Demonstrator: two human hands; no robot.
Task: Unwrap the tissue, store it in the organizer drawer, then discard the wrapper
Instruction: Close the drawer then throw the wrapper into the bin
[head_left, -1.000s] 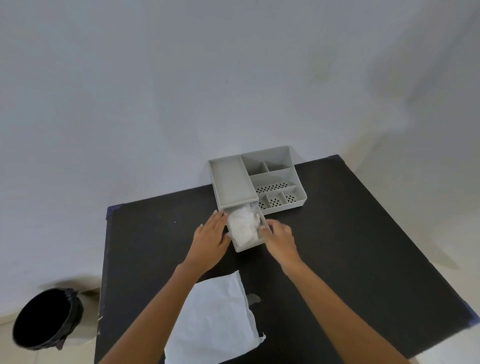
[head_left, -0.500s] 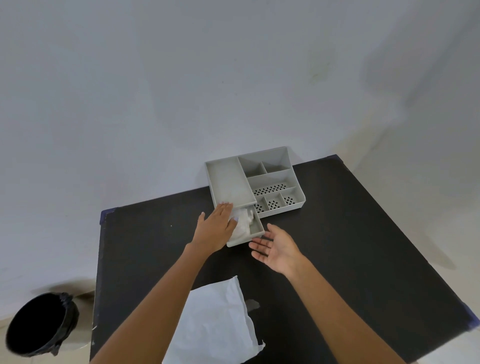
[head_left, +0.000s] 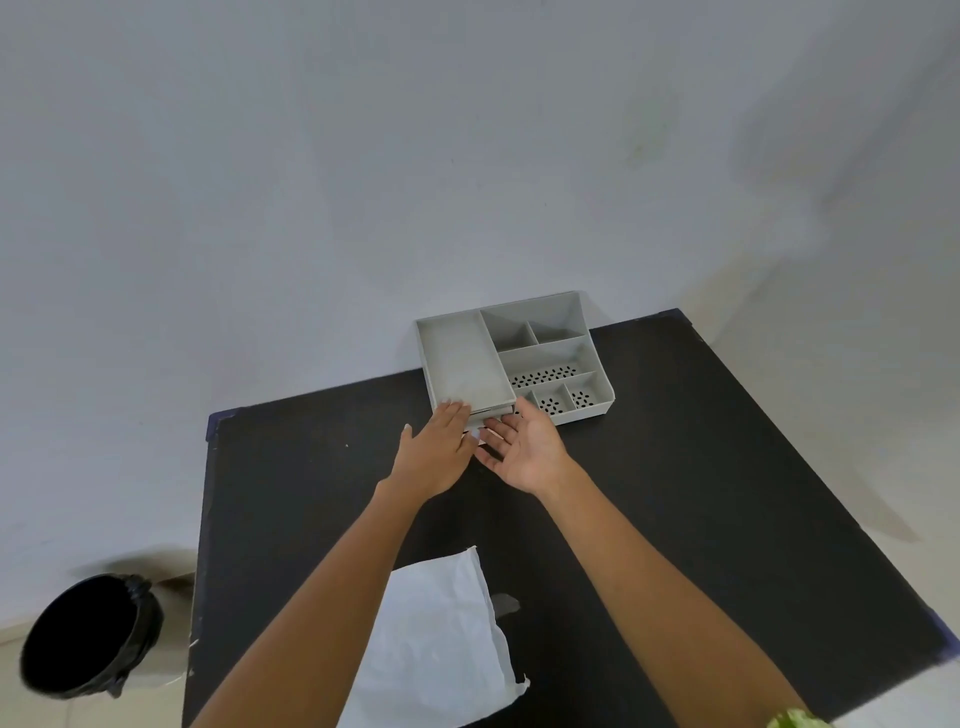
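A grey organizer (head_left: 511, 358) with several compartments stands at the table's far edge. Its drawer (head_left: 491, 415) is almost fully in, with only a thin strip of its front showing between my hands. The tissue is hidden inside. My left hand (head_left: 436, 454) lies flat, fingers against the drawer front. My right hand (head_left: 524, 449) is palm up, fingers spread, touching the drawer front from the right. The white wrapper (head_left: 441, 644) lies crumpled and flat on the table's near side, between my forearms.
The black table (head_left: 701, 467) has a dark blue edge. A black bin (head_left: 85, 636) with a dark liner stands on the floor to the left of the table. A pale wall rises behind the organizer.
The drawer with the tissue has slid back into the organizer, pushed by both hands. My right hand moved forward from the table to the drawer front.
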